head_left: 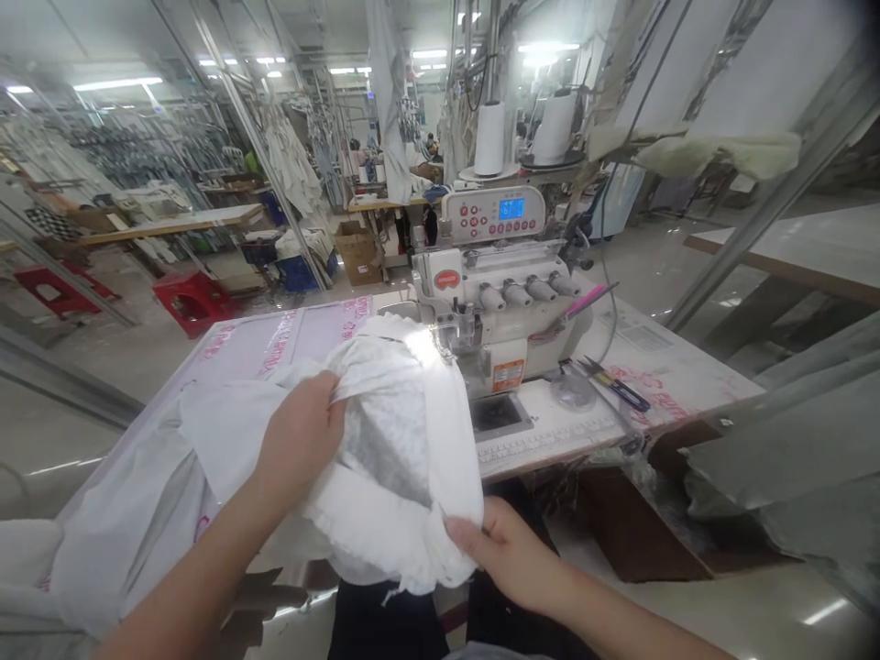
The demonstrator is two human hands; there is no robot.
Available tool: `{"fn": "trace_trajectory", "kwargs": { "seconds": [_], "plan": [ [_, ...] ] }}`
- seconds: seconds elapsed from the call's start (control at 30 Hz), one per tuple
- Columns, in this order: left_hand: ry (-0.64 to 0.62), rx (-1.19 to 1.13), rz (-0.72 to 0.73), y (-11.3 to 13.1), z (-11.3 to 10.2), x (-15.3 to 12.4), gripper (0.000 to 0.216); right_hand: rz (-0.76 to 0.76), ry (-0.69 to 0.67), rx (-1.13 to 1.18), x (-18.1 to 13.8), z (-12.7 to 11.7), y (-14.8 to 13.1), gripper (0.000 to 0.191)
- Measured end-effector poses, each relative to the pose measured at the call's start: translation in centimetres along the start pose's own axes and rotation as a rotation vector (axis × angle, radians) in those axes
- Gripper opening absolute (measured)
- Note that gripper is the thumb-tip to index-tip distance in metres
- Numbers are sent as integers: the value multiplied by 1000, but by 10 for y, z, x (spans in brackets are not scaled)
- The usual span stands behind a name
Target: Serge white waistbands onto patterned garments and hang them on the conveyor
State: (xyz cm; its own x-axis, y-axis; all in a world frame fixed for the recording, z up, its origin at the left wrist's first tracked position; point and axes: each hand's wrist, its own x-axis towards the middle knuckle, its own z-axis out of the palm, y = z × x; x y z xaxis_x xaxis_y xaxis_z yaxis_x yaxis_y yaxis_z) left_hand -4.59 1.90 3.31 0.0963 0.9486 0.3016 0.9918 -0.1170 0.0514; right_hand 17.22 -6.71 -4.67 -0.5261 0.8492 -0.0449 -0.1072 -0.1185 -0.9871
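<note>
Both hands, left hand [302,431] and right hand [505,550], clenched on crumpled, lace-edged white fabric [391,440].

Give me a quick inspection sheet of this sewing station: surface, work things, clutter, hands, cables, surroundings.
Surface: white sewing table with pink lettering, ruler strip along the front edge.
Work things: white fabric bunched before the overlock machine.
Clutter: snips and pink tool right of the machine.
Hands: left hand grips the fabric's top; right hand pinches its lower edge.
Cables: dark cord beside the machine.
Surroundings: thread cones above, red stools, cardboard box, hanging cloth.
</note>
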Motion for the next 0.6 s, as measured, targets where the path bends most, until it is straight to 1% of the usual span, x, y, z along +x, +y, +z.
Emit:
{"fn": "trace_trajectory", "kwargs": {
  "seconds": [0.2,0.27,0.33,0.37,0.4,0.43,0.47,0.5,0.53,0.6],
  "plan": [
    [77,60,-9,-5,2,41,9,-7,29,47,29,-18,-13,41],
    [137,58,16,-4,5,51,11,2,43,43,40,-25,-16,42],
    [250,23,65,4,9,50,16,1,61,40,52,-33,-19,41],
    [288,-12,117,11,11,45,18,-8,71,42,57,-36,-21,41],
    [282,-62,187,19,13,36,19,-16,81,47,62,-39,-24,40],
    [223,-129,262,28,14,25,19,-22,92,56,67,-41,-26,39],
    [125,-212,321,37,16,13,20,-23,100,71,70,-43,-29,38],
    [10,-306,348,45,17,1,22,-17,106,92,73,-43,-31,37],
    [-103,-402,341,52,19,-8,23,-5,110,115,74,-44,-34,38],
    [-299,-597,265,59,21,-16,27,27,119,158,75,-43,-40,39]
  ]
}}
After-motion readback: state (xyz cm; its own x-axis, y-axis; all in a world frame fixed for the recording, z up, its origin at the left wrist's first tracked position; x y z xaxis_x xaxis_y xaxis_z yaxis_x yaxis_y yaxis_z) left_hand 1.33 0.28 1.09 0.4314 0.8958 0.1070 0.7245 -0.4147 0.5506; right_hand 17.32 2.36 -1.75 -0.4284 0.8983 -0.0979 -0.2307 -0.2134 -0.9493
